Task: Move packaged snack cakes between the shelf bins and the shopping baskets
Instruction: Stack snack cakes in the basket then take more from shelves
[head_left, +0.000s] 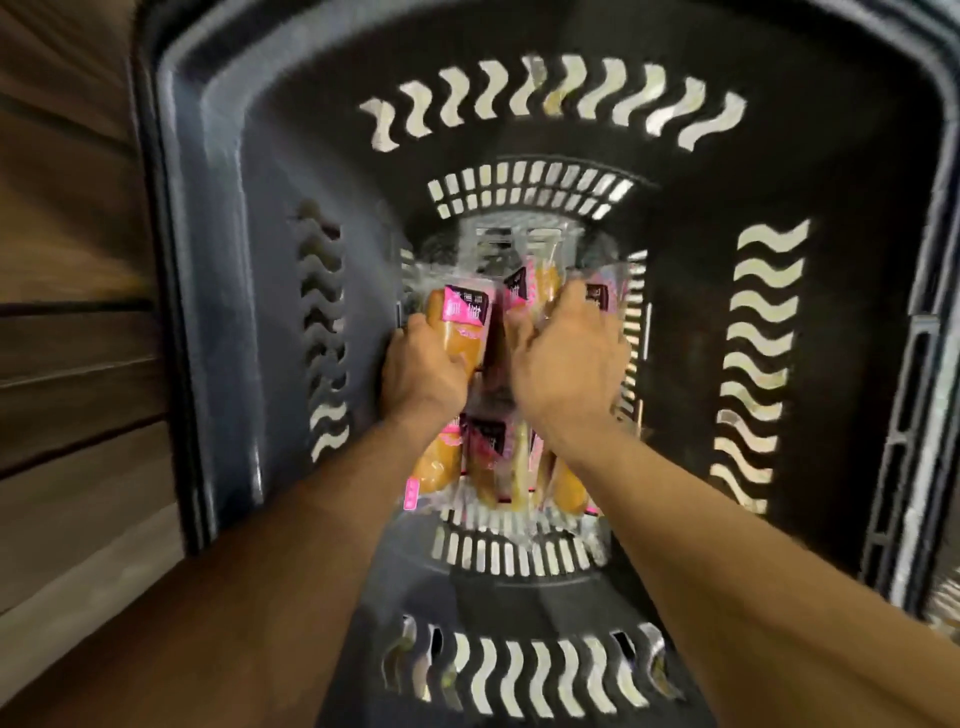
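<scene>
Reaching in: both bare forearms go down from the near edge into a deep dark plastic shopping basket (218, 260) with wavy slots cut in its walls.
Near row: clear-wrapped golden snack cakes with pink and dark labels (488, 462) stand on end against one another on the basket floor, under the wrists; standing packs them tight, I'd guess.
Left hand: the left hand (421, 371) has its fingers curled round one golden cake with a pink label (460, 327), at the left of the far row, holding it upright.
Right hand: the right hand (569, 364) lies over the far-row packets (535, 286) with fingers bent down onto them; whether it actually grips one I cannot tell, blur and the back of the hand hide the fingertips.
Purpose: seemingly either lifting cakes out or settling them in; the picture does not decide it.
Edges: the packets sit close to the left and right walls at floor level, so little side room there.
Open room: the walls flare upward and the mouth is wide, so straight up looks the easy way out.
Outside: wooden planks (67, 338) to the left.
</scene>
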